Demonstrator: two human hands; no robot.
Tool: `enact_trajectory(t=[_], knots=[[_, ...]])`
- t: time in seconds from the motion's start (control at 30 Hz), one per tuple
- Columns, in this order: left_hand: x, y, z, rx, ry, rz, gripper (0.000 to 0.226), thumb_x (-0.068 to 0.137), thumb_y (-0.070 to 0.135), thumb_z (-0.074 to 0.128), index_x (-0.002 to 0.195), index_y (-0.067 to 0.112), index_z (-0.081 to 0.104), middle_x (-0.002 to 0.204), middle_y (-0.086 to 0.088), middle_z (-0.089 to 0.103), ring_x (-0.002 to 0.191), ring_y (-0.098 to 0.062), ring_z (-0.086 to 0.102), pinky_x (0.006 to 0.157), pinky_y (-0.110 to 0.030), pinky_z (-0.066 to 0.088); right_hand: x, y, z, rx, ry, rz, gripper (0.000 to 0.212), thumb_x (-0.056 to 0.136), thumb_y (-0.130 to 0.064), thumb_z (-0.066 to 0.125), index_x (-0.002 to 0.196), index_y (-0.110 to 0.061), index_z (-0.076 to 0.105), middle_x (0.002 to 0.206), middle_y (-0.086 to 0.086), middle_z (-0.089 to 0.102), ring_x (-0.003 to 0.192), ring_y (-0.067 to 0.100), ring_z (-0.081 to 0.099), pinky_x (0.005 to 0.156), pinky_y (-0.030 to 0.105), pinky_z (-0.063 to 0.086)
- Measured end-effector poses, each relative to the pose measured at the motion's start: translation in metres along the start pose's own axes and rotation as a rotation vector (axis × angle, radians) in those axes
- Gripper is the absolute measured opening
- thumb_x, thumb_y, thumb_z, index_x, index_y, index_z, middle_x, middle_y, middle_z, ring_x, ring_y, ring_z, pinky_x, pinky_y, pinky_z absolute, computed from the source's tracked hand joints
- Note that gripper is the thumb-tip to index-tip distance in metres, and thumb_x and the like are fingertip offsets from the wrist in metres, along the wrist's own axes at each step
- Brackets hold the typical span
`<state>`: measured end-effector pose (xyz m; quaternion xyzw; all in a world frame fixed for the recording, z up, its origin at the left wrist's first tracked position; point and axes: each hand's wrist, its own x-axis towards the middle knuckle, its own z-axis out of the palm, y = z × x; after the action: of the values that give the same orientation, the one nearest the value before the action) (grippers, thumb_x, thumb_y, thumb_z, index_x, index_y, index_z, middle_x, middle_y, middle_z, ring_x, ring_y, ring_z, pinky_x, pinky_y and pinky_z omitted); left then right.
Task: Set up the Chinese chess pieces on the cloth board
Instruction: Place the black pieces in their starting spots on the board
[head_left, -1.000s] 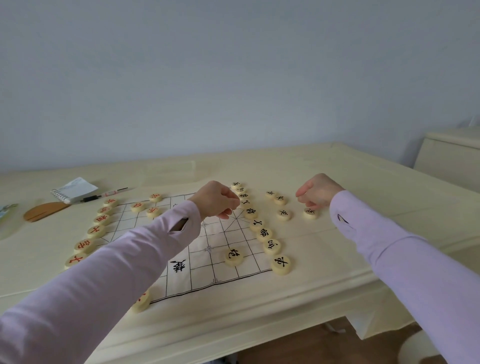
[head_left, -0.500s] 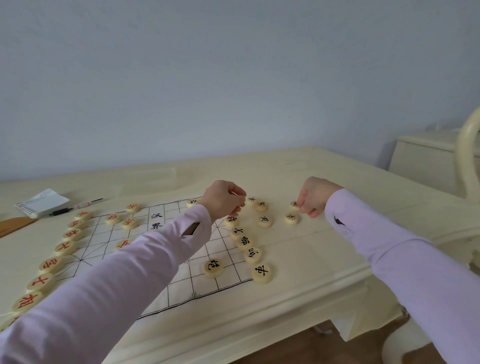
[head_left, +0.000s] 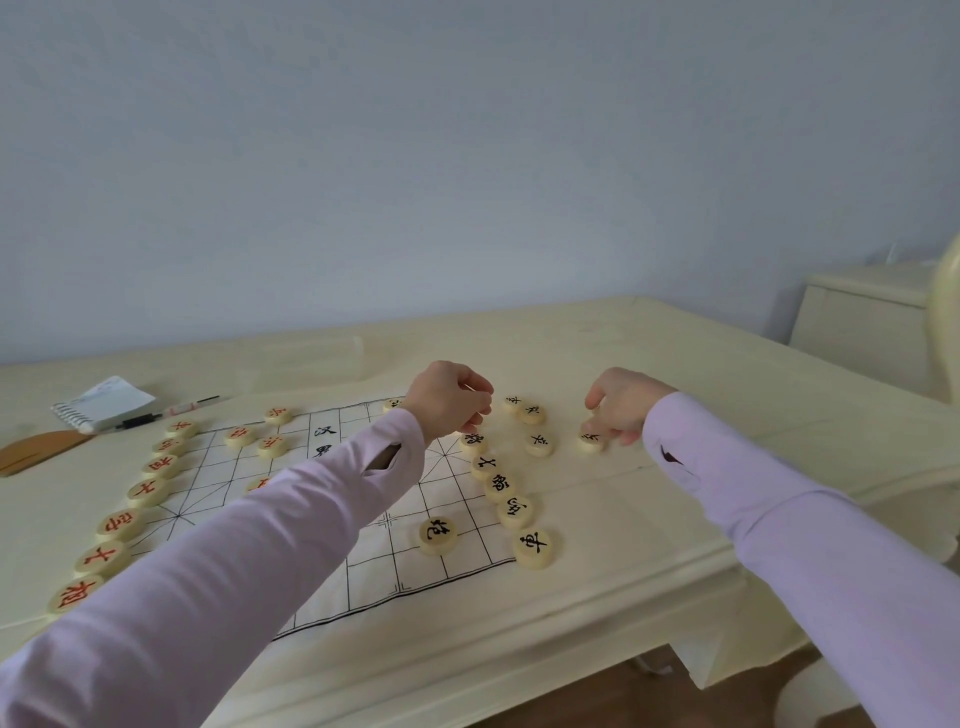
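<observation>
Cream-painted wooden table (head_left: 675, 364) against a pale wall. The right hand (head_left: 621, 410), a hovering fist a second ago, has dropped its curled fingertips to pinch a round cream chess piece with a black character (head_left: 589, 444). The piece lies off the white gridded cloth board (head_left: 395, 561), which is to that grip's left, and likely goes there next. The left hand (head_left: 449, 400) stays curled; whether it holds anything is unclear.

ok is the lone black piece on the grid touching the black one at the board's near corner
Apart. The head view shows bare cloth board between the lone black piece and the corner black piece.
</observation>
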<state>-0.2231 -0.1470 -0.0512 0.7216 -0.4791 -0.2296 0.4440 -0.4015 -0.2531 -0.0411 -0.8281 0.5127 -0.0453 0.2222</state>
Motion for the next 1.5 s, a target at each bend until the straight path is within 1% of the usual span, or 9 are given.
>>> enact_trajectory(t=[0.17, 0.43, 0.6, 0.7, 0.83, 0.97, 1.1, 1.33, 1.5], knots=[[-0.003, -0.003, -0.004, -0.018, -0.006, -0.017, 0.014, 0.088, 0.001, 0.053, 0.097, 0.002, 0.064, 0.073, -0.005, 0.063, 0.059, -0.014, 0.056, 0.055, -0.019, 0.052, 0.000, 0.001, 0.009, -0.025, -0.044, 0.020, 0.031, 0.083, -0.015, 0.069, 0.110, -0.002, 0.062, 0.087, 0.009, 0.059, 0.058, 0.020, 0.054, 0.058, 0.022, 0.042], [-0.010, -0.002, -0.016, -0.003, -0.036, -0.010, 0.013, 0.089, 0.002, 0.054, 0.098, 0.002, 0.063, 0.074, -0.005, 0.063, 0.060, -0.013, 0.056, 0.053, -0.017, 0.052, -0.008, -0.005, 0.014, -0.028, 0.052, 0.002, 0.030, 0.075, -0.010, 0.073, 0.102, 0.001, 0.069, 0.074, 0.007, 0.066, 0.058, 0.019, 0.060, 0.073, 0.029, 0.054], [-0.014, 0.002, -0.030, 0.037, -0.043, -0.007, 0.014, 0.091, 0.008, 0.056, 0.102, 0.002, 0.063, 0.074, -0.003, 0.063, 0.059, -0.012, 0.057, 0.053, -0.018, 0.054, -0.017, -0.033, 0.000, 0.295, 0.017, -0.062, 0.026, 0.087, -0.009, 0.063, 0.109, 0.005, 0.062, 0.070, 0.008, 0.065, 0.060, 0.019, 0.065, 0.090, 0.031, 0.053], [-0.018, 0.001, -0.043, 0.025, -0.016, -0.035, 0.027, 0.094, 0.025, 0.055, 0.103, 0.001, 0.062, 0.077, -0.003, 0.064, 0.060, -0.013, 0.058, 0.057, -0.020, 0.055, -0.022, -0.058, 0.001, 0.613, -0.112, -0.105, 0.028, 0.089, -0.002, 0.059, 0.114, 0.012, 0.056, 0.073, 0.010, 0.063, 0.053, 0.012, 0.066, 0.080, 0.025, 0.057], [-0.029, -0.006, -0.068, -0.030, -0.043, -0.138, 0.048, 0.090, 0.044, 0.055, 0.107, 0.000, 0.059, 0.089, -0.007, 0.066, 0.069, -0.015, 0.063, 0.069, -0.024, 0.058, -0.026, -0.096, 0.014, 0.766, -0.267, -0.182, 0.025, 0.085, -0.001, 0.064, 0.104, 0.014, 0.059, 0.075, 0.013, 0.065, 0.064, 0.017, 0.067, 0.075, 0.023, 0.058], [-0.041, -0.016, -0.095, -0.098, -0.153, -0.188, 0.041, 0.086, 0.035, 0.064, 0.107, -0.001, 0.063, 0.092, -0.009, 0.065, 0.075, -0.015, 0.063, 0.074, -0.022, 0.058, -0.027, -0.131, 0.030, 0.843, -0.357, -0.210, 0.025, 0.085, 0.001, 0.063, 0.105, 0.016, 0.059, 0.078, 0.014, 0.065, 0.069, 0.018, 0.064, 0.061, 0.019, 0.058], [-0.043, -0.027, -0.118, -0.188, -0.052, -0.196, 0.028, 0.084, 0.020, 0.068, 0.099, -0.004, 0.067, 0.080, -0.008, 0.065, 0.065, -0.012, 0.060, 0.063, -0.017, 0.057, -0.019, -0.161, 0.043, 0.886, -0.377, -0.221, 0.029, 0.083, 0.002, 0.065, 0.108, 0.014, 0.060, 0.082, 0.013, 0.066, 0.071, 0.019, 0.065, 0.073, 0.024, 0.057], [-0.029, -0.037, -0.145, -0.222, 0.035, -0.284, 0.020, 0.081, 0.015, 0.072, 0.084, -0.005, 0.067, 0.074, -0.009, 0.064, 0.060, -0.014, 0.059, 0.067, -0.021, 0.058, -0.002, -0.189, 0.052, 0.839, -0.370, -0.261, 0.028, 0.086, 0.007, 0.058, 0.112, 0.019, 0.056, 0.084, 0.016, 0.065, 0.072, 0.021, 0.065, 0.087, 0.027, 0.051], [-0.005, -0.041, -0.153, 0.004, 0.183, -0.339, 0.019, 0.082, 0.011, 0.071, 0.072, -0.002, 0.063, 0.064, -0.010, 0.063, 0.038, -0.010, 0.059, 0.063, -0.024, 0.056, 0.027, -0.192, 0.056, 0.358, -0.204, -0.302, 0.033, 0.084, 0.002, 0.057, 0.116, 0.008, 0.061, 0.084, 0.009, 0.066, 0.072, 0.022, 0.070, 0.083, 0.032, 0.056]])
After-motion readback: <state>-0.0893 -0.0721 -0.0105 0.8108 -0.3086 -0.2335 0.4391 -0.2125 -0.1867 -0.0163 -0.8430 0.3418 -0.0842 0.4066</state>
